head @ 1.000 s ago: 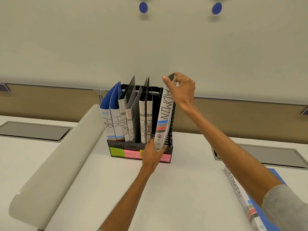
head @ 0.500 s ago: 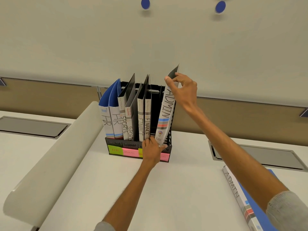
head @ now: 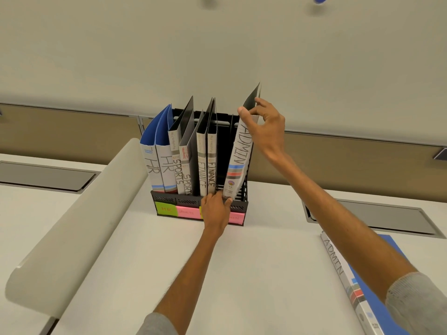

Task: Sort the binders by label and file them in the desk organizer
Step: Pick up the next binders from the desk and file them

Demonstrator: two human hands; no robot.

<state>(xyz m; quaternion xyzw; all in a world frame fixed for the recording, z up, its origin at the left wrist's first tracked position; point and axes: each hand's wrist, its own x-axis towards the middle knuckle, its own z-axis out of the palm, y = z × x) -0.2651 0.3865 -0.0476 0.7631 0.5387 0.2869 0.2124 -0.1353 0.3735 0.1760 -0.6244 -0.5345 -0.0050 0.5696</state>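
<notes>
Right hand (head: 263, 126) pinches the tilted ADMIN binder (head: 238, 163) at its top; left hand (head: 215, 210) grips its foot, hiding some organizer (head: 169, 200) labels; the near-right binder (head: 336, 262) is cut off

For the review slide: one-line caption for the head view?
Right hand pinches the top of the tilted ADMIN binder; left hand grips its base at the desk organizer.

Office: white desks (head: 266, 262), cable hatches (head: 46, 176), labelled binder organizer (head: 200, 201), partition wall (head: 217, 56).

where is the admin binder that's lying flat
In the head view, the flat ADMIN binder lies on the desk at lower right, partly hidden by the right forearm, right of the desk organizer.
</notes>
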